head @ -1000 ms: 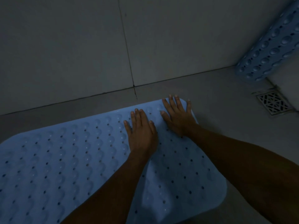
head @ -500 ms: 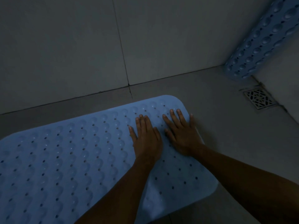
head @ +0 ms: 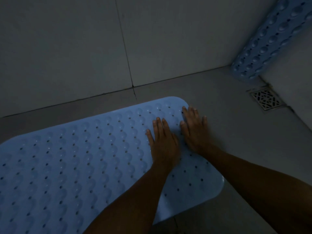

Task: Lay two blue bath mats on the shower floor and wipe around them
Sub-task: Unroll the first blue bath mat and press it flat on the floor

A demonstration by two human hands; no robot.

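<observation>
Where the flat blue mat point(head: 70, 159) fills the lower left, your left hand point(head: 163, 142) and right hand point(head: 195, 130) press down, fingers straight; the rolled mat point(head: 270, 39) leans upper right, above the floor drain point(head: 265, 99).

a light blue bath mat point(head: 76, 166) lies flat on the grey shower floor point(head: 228, 132), its long side running near the base of the tiled wall. it has rounded corners, rows of raised bumps and small dark drain holes. a second blue mat point(head: 270, 41), same pattern, is rolled into a tube and leans tilted in the far right corner, its lower end on the floor.
</observation>
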